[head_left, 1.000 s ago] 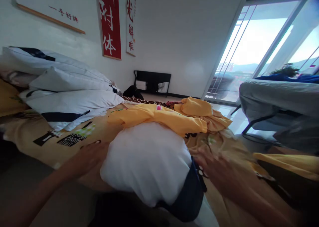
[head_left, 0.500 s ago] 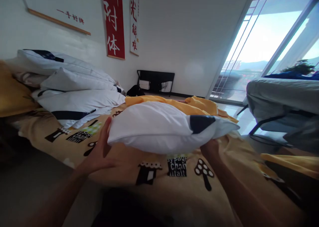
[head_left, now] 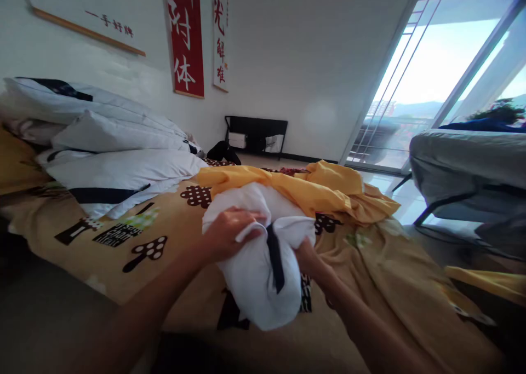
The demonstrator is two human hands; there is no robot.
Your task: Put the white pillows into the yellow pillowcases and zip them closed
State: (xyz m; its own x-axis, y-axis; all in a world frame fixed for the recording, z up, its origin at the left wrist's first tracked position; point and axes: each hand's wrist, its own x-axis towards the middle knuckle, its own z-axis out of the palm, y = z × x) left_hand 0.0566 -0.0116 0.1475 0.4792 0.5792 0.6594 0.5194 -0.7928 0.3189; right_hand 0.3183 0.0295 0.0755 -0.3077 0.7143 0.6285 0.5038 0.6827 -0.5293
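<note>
1. Pillow (head_left: 263, 264) in white case with dark stripe, bunched and held above the near edge of the bed (head_left: 102, 253), just in front of the crumpled yellow cloth (head_left: 312, 190).
2. Left hand (head_left: 230, 232) on top of the pillow, fingers (head_left: 250, 218) curled tight into a fold of the white fabric. Right hand (head_left: 306, 253) under the right side, mostly hidden by the pillow; seems closed on the lower fabric, but how far the fingers close cannot be told.
3. Risk of slipping: hold appears to be on loose fabric only, not on the filling. Heavy lower bulge hangs free, so could probably slide out and drop on the bed, or past its edge to the floor.
4. Risk of twisting: dark stripe already runs crooked over the bulge. Pulling harder from one side likely bunches the filling into one corner of the case.
5. Risk of snagging: yellow cloth lies just behind the pillow, touching or nearly so. A backward swing could drag it along or bury the pillow end in it.
6. Stack of white pillows (head_left: 110, 144) to the left, well apart, leaning toward the wall; a wide sideways swing may knock the top one off.
7. Grey chair (head_left: 464, 166) to the right, well apart, little danger from it.
</note>
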